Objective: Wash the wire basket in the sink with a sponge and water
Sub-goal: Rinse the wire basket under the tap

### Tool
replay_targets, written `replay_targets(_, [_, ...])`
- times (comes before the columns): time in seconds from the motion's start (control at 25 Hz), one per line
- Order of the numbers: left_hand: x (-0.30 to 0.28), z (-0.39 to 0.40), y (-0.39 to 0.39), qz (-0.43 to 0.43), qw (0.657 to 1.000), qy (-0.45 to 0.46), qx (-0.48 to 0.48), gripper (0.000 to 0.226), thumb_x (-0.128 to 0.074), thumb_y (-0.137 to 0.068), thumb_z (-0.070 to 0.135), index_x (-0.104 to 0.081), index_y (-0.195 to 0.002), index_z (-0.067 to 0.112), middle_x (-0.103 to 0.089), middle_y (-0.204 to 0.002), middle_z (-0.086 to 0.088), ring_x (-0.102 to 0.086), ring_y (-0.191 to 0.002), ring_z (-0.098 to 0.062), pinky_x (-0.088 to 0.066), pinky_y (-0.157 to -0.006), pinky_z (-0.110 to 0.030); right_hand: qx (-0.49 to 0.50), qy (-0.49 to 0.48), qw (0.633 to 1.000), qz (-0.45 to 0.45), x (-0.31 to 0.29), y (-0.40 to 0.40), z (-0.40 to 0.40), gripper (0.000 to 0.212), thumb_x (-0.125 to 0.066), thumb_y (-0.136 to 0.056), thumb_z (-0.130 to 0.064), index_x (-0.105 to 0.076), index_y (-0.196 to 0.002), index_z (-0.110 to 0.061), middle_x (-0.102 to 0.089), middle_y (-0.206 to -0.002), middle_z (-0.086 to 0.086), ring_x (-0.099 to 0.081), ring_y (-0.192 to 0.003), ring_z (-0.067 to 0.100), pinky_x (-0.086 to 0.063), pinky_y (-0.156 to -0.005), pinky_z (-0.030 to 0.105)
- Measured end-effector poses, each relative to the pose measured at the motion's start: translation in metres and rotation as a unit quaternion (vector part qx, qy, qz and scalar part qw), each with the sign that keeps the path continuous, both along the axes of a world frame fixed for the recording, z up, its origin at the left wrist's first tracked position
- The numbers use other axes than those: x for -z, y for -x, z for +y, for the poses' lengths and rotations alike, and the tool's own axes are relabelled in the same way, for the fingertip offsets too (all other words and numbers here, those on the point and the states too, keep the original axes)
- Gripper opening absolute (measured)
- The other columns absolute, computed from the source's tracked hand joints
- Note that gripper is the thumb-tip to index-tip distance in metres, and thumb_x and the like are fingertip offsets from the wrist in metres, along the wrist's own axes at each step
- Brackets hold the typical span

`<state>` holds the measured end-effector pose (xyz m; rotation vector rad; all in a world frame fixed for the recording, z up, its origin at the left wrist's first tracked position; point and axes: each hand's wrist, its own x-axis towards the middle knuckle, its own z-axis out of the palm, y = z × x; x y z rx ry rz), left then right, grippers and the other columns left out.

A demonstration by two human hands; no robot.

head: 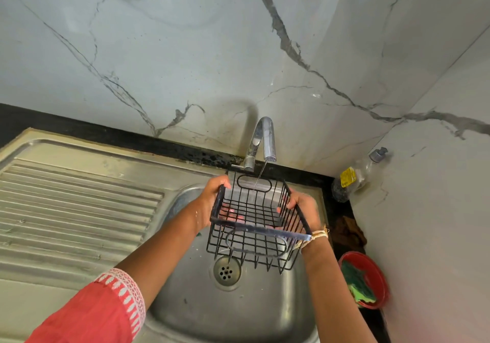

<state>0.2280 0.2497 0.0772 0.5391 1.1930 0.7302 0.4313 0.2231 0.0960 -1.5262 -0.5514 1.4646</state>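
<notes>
Black wire basket (254,220) gripped by both hands under tap (262,141) trickle; red bowl (371,276) right of sink (265,303).

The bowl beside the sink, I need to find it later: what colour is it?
Red, seen in the head view: the bowl.

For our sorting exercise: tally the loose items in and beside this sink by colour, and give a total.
Black: 1, the wire basket
Red: 1, the bowl
Green: 1, the sponge in the bowl
Clear: 1, the soap bottle
Brown: 1, the cloth
Total: 5
</notes>
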Motion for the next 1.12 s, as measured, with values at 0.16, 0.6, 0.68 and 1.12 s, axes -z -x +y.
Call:
replay_targets(0.16, [0.013, 0.003, 0.006, -0.053, 0.996, -0.066, -0.01, 0.066, -0.045, -0.06, 0.007, -0.051, -0.125, 0.01, -0.057, -0.097, -0.021, -0.062, -0.083, -0.035, -0.057, -0.053, -0.039, -0.034, 0.022, 0.988, -0.149, 0.008, 0.005, 0.003, 0.061, -0.044, -0.072, 0.011, -0.054, -0.126, -0.015, -0.056, -0.104, 0.009, -0.055, -0.098, 0.027, -0.055, -0.083, 0.053])
replay_targets(0.6, [0.006, 0.002, 0.008, 0.107, 0.977, -0.149, 0.105, 0.047, -0.048, -0.071, 0.029, -0.058, -0.116, 0.024, -0.061, -0.121, -0.013, -0.062, -0.098, -0.029, -0.047, -0.08, -0.04, 0.183, -0.003, 0.982, -0.033, -0.001, 0.026, 0.027, 0.024, -0.05, -0.098, -0.015, -0.057, -0.121, -0.016, -0.063, -0.095, 0.013, -0.067, -0.056, 0.021, -0.058, -0.05, 0.033])
replay_targets(0.68, [0.005, -0.001, 0.007, 0.094, 0.983, -0.144, 0.068, 0.047, -0.047, -0.064, 0.023, -0.061, -0.109, 0.023, -0.062, -0.11, -0.013, -0.062, -0.089, -0.027, -0.048, -0.068, -0.032, 0.174, 0.012, 0.974, -0.143, -0.003, 0.034, 0.022, 0.034, -0.052, -0.095, -0.012, -0.051, -0.129, -0.016, -0.06, -0.11, 0.013, -0.064, -0.069, 0.021, -0.057, -0.061, 0.036])
replay_targets(1.12, [0.012, -0.026, -0.015, -0.003, 0.994, -0.105, 0.021, 0.059, -0.044, -0.054, 0.023, -0.061, -0.11, 0.013, -0.058, -0.094, -0.016, -0.056, -0.086, -0.029, -0.049, -0.072, -0.038, -0.1, -0.098, 0.676, -0.723, 0.068, 0.066, 0.019, 0.071, -0.021, -0.096, -0.049, 0.001, -0.153, -0.013, 0.005, -0.16, 0.014, 0.007, -0.148, 0.029, -0.004, -0.119, 0.052])
